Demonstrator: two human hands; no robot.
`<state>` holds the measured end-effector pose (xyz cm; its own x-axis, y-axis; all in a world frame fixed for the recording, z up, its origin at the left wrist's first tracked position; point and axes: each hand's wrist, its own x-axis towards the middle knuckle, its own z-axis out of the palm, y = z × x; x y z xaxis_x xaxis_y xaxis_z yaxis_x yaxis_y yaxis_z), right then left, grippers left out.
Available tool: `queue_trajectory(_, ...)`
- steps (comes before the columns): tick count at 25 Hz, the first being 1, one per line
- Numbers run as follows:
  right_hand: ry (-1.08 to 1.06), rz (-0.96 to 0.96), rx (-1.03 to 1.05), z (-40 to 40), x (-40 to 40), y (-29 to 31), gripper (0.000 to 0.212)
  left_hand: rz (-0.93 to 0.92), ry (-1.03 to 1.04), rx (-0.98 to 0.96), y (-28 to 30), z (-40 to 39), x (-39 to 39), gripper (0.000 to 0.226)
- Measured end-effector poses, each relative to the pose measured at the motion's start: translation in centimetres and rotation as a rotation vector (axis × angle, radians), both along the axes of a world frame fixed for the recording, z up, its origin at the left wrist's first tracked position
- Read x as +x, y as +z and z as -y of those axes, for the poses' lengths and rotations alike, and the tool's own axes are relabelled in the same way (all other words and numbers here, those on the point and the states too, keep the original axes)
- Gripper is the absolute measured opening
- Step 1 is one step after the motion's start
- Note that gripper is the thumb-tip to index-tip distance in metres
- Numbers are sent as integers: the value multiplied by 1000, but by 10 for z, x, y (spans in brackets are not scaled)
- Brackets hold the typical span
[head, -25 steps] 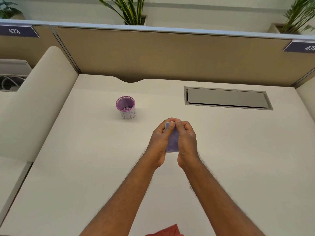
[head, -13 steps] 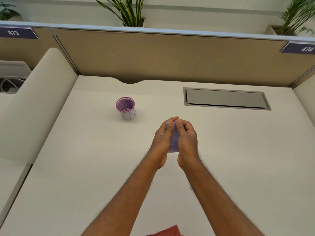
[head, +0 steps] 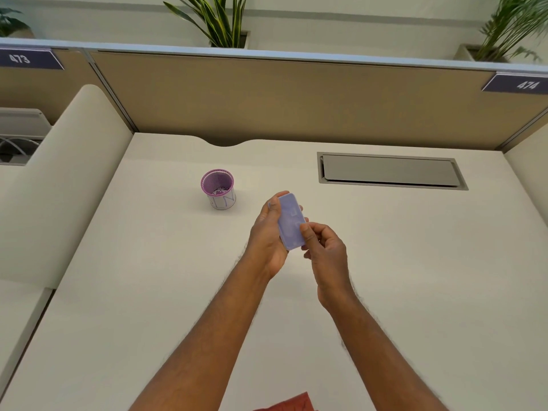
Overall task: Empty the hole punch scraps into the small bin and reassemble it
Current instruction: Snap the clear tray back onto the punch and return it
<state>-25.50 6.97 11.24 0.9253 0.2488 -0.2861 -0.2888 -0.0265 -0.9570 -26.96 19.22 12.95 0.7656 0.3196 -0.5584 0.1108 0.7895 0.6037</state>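
Left hand (head: 268, 232): I see its fingers wrapped round the long left edge of the hole punch (head: 291, 221), thumb tip at the far end, other fingertips peeking past the right edge; it carries the whole weight above the surface (head: 415, 262).
Right hand (head: 324, 247): loosely curled, thumb and forefinger pinching the near right edge of the punch; the remaining fingers hang free, holding nothing else.
Hole punch: a small lilac slab with rounded corners, flat face turned up toward me, lying between both sets of fingers. I cannot tell whether its scrap tray is fully seated.
Handling, as I judge it: light, stiff plastic, smooth and probably a bit slippery, so I would grip the long edges, not the broad face, and press the halves together evenly from both ends.
Risk: a skewed push may leave one side unlatched.
Small bin (head: 218, 189): purple mesh cup standing upright, beyond and to the left of the left fingers, well apart; pale scraps lie inside.
Progress: emptying looks done, I think; closing the punch remains.
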Motion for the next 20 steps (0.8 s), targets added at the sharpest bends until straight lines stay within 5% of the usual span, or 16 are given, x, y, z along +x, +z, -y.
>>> queue_trajectory(12, 98, -75, 36, 2, 2, 2, 23, 119, -93, 235, -10, -17, 5, 19)
queue_trajectory(20, 161, 596, -313, 1, -11, -13, 35, -78, 18, 100, -14, -14, 15, 20)
